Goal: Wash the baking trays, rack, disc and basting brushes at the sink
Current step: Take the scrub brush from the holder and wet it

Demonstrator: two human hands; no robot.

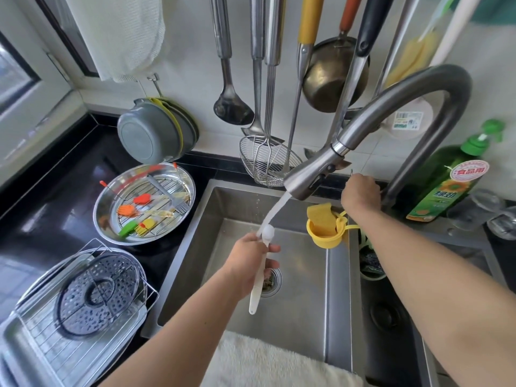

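My left hand [252, 256] pinches a white brush [258, 280] under the tap's stream [275, 210] over the sink [304, 303]; my right hand [360, 191] curls at the tap lever (grip hidden). Rinsing step; next comes turning it.

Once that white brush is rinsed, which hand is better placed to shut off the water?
Probably the right hand: it's already at the faucet's base, while the left hand grips the white brush under the stream.

Black counter [69, 174] — round tray [184, 191] and rectangular tray [16, 347] rest on it.
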